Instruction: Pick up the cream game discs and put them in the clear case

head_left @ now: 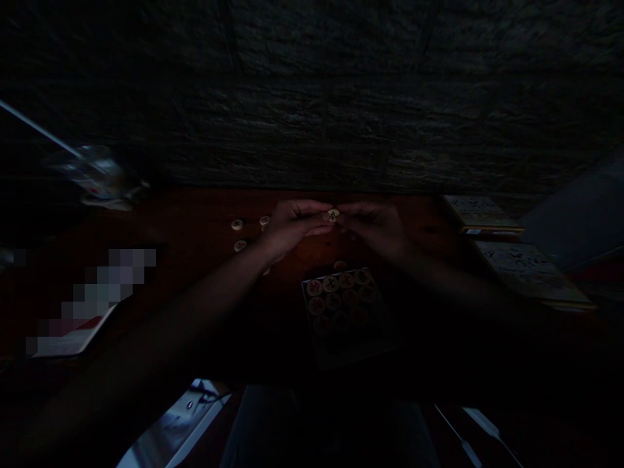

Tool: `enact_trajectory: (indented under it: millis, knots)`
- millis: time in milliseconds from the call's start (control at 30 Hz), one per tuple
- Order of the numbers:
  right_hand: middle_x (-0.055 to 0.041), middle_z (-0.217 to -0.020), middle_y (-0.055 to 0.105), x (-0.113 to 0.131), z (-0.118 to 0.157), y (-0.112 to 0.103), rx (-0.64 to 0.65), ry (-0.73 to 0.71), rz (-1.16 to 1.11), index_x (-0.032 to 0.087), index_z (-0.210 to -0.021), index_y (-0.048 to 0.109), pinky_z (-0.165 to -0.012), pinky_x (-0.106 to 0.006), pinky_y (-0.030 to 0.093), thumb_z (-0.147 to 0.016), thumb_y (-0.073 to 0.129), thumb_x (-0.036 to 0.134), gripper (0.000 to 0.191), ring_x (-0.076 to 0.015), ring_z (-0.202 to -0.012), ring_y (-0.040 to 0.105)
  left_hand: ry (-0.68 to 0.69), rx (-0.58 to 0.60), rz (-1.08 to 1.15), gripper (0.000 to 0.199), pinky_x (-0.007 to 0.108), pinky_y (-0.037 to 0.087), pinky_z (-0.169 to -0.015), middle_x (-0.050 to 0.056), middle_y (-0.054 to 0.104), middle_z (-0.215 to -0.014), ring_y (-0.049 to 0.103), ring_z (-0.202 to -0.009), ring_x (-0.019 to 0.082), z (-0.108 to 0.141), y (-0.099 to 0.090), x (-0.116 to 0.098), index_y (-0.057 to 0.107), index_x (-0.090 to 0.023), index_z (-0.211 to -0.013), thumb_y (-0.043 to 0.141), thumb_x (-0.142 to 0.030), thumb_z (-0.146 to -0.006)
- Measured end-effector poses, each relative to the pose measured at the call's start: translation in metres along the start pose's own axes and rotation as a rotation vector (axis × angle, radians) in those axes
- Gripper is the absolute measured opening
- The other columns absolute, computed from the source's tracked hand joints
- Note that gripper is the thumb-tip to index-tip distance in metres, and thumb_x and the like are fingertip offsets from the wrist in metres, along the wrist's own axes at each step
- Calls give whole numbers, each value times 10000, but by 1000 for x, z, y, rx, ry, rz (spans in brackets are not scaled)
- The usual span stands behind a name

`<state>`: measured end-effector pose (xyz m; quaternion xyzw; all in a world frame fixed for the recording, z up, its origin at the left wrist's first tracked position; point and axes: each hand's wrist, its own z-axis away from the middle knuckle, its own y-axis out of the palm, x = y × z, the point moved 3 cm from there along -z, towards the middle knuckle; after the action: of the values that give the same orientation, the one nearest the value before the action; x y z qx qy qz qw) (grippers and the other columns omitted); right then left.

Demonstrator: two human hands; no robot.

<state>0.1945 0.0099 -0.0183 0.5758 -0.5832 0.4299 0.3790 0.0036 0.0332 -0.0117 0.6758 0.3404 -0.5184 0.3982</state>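
Between the fingertips of my left hand [297, 224] and my right hand [377, 227] is a round xiangqi piece [333, 215] with a dark character on its face. Both hands pinch it just above the wooden table. Below them lies an open box [312, 354] with several xiangqi pieces [330, 283] set in rows, some red-marked, some dark-marked; its near part is too dark to make out. One loose piece [340, 265] lies at the box's far edge. More loose pieces [237, 224] are left of my left hand, partly hidden by it.
The wooden table [195, 208] meets a rough stone wall [312, 117]. Two flat printed boxes [521, 260] lie at the right. A clear plastic-like object [97, 172] stands far left, and a blurred-out flat item [92, 312] lies nearer. The scene is very dark.
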Motion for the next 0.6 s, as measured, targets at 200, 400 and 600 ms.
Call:
enact_trajectory:
  millis: [200,400,600]
  knots:
    - [-54,-796,817,1,1,1,-12,33,-11,202,-928,844,-492,-258,524,-731,923,489,357,-169,-627,717,16,21,-58,295,361,631,-959,83,826,-1033,778,-943,184,1,0,1,831,-167,-977,945,-290,-734]
    - [-52,-783,814,4,3,1,10,34,5,213,-943,865,-535,-270,553,-766,895,483,323,-167,-638,719,73,-23,-189,310,351,629,-893,76,827,-955,771,-855,184,1,1,-2,818,-161,-929,964,-272,-679]
    - [-66,-829,819,4,4,3,120,81,28,217,-1012,870,-574,-291,566,-795,856,564,409,-187,-696,738,138,-12,-242,368,355,632,-874,84,831,-944,787,-840,196,0,1,-3,789,-147,-946,966,-274,-649]
